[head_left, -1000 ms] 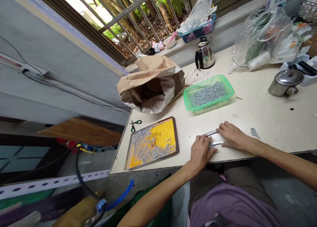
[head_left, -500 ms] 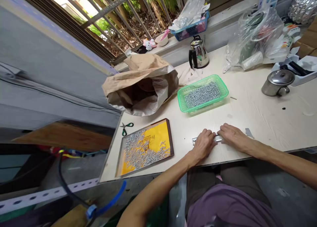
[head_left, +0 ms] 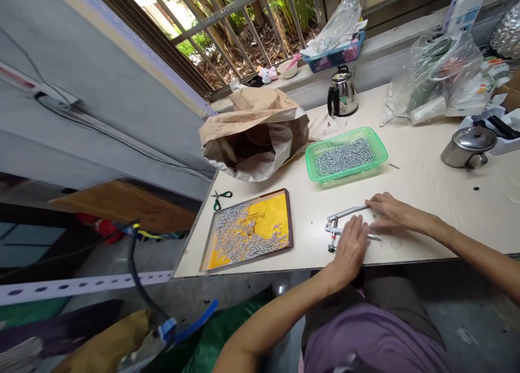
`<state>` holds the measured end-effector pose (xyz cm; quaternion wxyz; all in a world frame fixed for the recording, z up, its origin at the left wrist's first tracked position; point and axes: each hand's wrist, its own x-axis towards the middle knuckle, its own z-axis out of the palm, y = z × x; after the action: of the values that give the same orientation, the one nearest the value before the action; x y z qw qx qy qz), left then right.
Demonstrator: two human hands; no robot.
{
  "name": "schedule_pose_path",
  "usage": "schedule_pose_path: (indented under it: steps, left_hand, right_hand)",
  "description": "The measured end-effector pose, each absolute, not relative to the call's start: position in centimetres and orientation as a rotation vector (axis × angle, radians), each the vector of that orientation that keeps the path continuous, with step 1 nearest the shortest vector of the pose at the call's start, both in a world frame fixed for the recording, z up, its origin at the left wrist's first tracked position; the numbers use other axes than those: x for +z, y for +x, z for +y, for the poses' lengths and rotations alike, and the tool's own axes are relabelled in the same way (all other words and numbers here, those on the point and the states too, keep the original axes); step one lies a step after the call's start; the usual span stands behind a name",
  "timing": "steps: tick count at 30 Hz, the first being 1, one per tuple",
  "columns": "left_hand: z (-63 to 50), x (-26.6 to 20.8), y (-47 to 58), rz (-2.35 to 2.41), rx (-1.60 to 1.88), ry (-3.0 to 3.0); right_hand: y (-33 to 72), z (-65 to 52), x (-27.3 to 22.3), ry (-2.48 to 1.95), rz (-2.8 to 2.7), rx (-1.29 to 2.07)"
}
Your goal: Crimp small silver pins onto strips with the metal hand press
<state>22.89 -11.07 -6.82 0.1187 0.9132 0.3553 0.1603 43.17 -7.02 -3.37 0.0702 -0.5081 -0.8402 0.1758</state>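
A metal hand tool [head_left: 340, 222] with two long handles and a small spring lies on the pale table [head_left: 430, 194] near its front edge. My left hand [head_left: 352, 244] rests flat on the lower handle, fingers spread. My right hand [head_left: 389, 212] lies over the far ends of the handles, touching the upper one. A yellow-lined tray [head_left: 247, 231] of several small metal pins sits to the left. A green basket [head_left: 345, 156] full of the same pins stands behind the tool.
An open brown paper sack [head_left: 255, 134] lies behind the tray, green-handled scissors [head_left: 219, 198] beside it. A steel kettle [head_left: 343, 93], a lidded steel pot [head_left: 467, 146] and plastic bags [head_left: 430, 75] stand at the back and right. The table's left edge drops to cables.
My left hand has slid from the tool's head back along the lower handle, uncovering the jaws and spring. The handles now lie spread apart. The view has shifted slightly.
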Motion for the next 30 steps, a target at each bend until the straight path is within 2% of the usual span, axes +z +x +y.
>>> schedule_pose_path:
  steps: [9,11,15,18,24,28,30]
  left_hand:
    - [-13.7,-6.4,23.6,0.998,0.529,2.487]
    - [-13.5,-6.4,23.7,0.99,0.547,2.464]
    - [-13.5,-7.2,23.8,0.945,0.48,2.427]
    - [-13.8,-7.8,24.0,0.957,0.419,2.425]
    - [-14.0,-7.8,24.0,0.965,0.461,2.488]
    - [-13.3,-5.9,20.8,0.924,0.567,2.579]
    - [-11.8,-4.5,17.4,1.118,0.621,2.576]
  right_hand:
    - [40.4,-4.2,-1.9,-1.769,-2.477,0.089]
    - [38.6,-4.4,-1.2,-1.676,-2.537,0.104]
    - [34.1,-5.9,-1.2,-1.114,-2.847,0.218]
    - [31.7,-6.3,-2.3,-0.913,-2.988,0.148]
    - [29.7,-5.2,-3.7,-0.794,-2.862,-0.023]
    - [30.6,-3.6,-0.7,-0.864,-2.647,-0.02]
    - [32.0,-2.0,1.8,-0.966,-2.511,0.02]
